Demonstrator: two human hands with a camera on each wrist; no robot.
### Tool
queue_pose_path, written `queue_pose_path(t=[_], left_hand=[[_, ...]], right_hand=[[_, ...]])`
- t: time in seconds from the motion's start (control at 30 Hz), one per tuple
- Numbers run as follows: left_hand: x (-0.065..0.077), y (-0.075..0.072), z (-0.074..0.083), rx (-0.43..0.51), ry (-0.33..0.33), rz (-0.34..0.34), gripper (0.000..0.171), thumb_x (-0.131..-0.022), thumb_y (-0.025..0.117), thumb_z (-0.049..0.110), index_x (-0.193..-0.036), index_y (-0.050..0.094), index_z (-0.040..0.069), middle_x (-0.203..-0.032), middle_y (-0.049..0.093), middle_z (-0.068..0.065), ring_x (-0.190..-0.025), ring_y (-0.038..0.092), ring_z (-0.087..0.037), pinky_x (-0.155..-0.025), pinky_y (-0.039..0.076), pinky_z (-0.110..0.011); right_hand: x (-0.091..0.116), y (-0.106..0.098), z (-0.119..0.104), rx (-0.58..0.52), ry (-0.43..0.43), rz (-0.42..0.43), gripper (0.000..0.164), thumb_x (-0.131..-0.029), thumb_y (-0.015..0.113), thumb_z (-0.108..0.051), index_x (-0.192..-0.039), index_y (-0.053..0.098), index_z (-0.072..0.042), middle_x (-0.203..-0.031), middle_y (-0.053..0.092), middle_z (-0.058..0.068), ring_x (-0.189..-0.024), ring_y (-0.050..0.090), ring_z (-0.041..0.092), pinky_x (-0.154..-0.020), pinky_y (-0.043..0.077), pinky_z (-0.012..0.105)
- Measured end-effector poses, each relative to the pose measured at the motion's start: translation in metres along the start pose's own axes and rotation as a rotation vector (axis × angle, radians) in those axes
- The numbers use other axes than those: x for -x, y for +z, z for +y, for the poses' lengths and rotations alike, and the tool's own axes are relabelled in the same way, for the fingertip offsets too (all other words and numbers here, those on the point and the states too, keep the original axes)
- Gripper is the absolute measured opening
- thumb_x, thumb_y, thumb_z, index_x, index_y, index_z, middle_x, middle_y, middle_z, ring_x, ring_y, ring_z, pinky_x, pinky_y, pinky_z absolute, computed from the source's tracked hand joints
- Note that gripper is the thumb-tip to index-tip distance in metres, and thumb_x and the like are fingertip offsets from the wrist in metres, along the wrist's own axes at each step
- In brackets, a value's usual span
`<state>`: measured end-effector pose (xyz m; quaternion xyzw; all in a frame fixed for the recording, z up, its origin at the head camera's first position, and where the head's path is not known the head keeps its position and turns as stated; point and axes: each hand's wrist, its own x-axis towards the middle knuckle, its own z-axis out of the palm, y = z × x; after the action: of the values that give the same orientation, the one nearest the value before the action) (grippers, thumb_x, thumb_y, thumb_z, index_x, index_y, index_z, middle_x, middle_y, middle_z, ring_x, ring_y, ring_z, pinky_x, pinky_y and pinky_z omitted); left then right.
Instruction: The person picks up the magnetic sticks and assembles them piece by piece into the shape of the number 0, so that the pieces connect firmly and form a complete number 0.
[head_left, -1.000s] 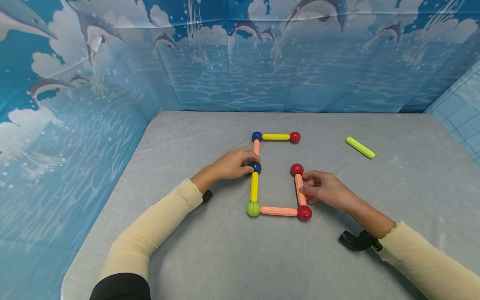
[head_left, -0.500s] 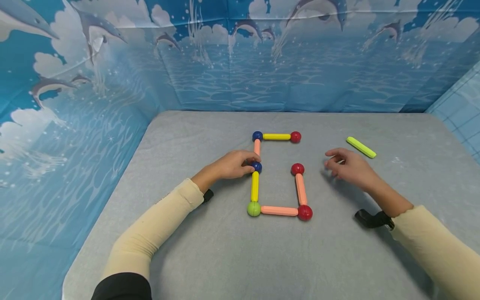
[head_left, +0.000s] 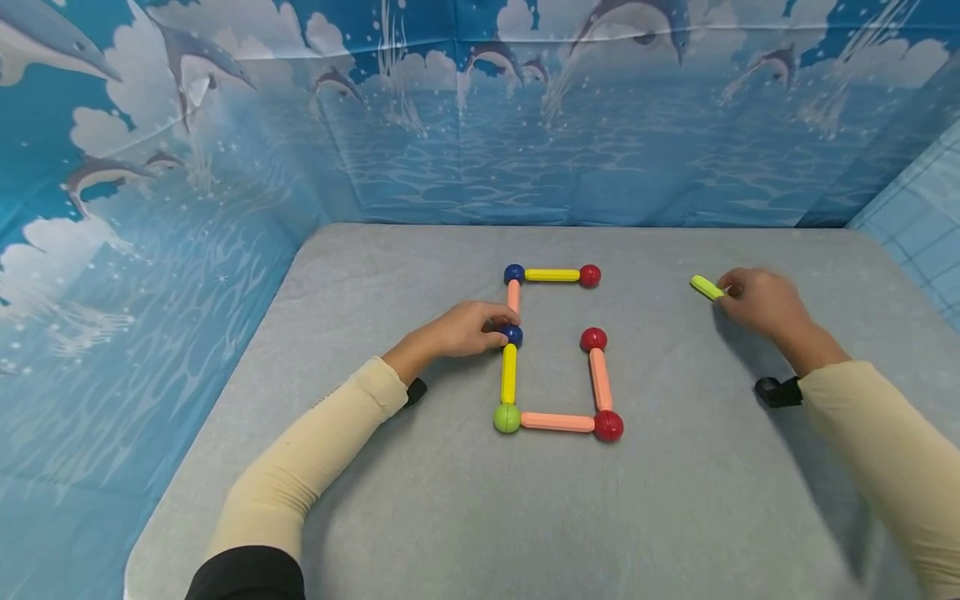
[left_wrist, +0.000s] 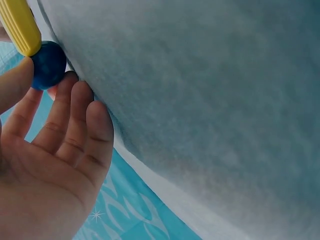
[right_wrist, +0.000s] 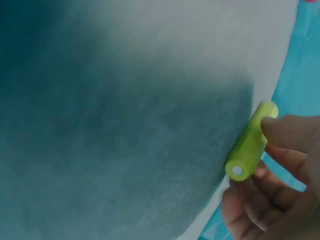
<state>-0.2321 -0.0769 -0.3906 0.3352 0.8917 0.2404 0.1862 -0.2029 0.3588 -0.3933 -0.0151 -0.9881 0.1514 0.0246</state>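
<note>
With thumb and fingers my left hand pinches the middle blue ball of a ball-and-stick figure lying on the table. A yellow rod runs from that ball down to a green ball; a pink rod leads up to another blue ball. At the right, my right hand pinches a lime-green rod between thumb and fingers. A pale round spot shows on the rod's end in the right wrist view. Its far end is partly covered by the hand in the head view.
A yellow rod joins the top blue ball to a red ball. Below, a pink rod reaches a larger red ball, and an upright pink rod ends at a red ball. Grey cloth covers the table.
My right hand has left the right-hand pink rod, moved right and away across the table, and taken hold of the lime-green rod. The left hand stays on the blue ball.
</note>
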Motion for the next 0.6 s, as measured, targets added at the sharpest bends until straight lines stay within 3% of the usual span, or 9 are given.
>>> queue_pose_path(t=[0.27,0.6], left_hand=[[-0.001,-0.002,-0.002,0.009,0.005,-0.001,0.036,-0.099,0.061,0.019,-0.135,0.060,0.017,-0.130,0.066,-0.007,-0.120,0.061,-0.020,-0.102,0.051,-0.038],[-0.003,-0.002,-0.002,0.013,-0.002,-0.008,0.035,-0.099,0.061,0.019,-0.135,0.060,0.017,-0.133,0.064,-0.008,-0.123,0.061,-0.022,-0.103,0.051,-0.038]], right_hand=[[-0.010,0.001,0.003,0.044,0.037,-0.034,0.031,-0.091,0.059,-0.008,-0.113,0.058,0.013,-0.106,0.061,0.036,-0.087,0.060,0.043,-0.076,0.047,0.056],[-0.016,-0.001,0.003,0.064,0.062,-0.083,0.037,-0.089,0.061,-0.009,-0.117,0.055,0.015,-0.110,0.060,0.037,-0.092,0.059,0.045,-0.079,0.047,0.057]])
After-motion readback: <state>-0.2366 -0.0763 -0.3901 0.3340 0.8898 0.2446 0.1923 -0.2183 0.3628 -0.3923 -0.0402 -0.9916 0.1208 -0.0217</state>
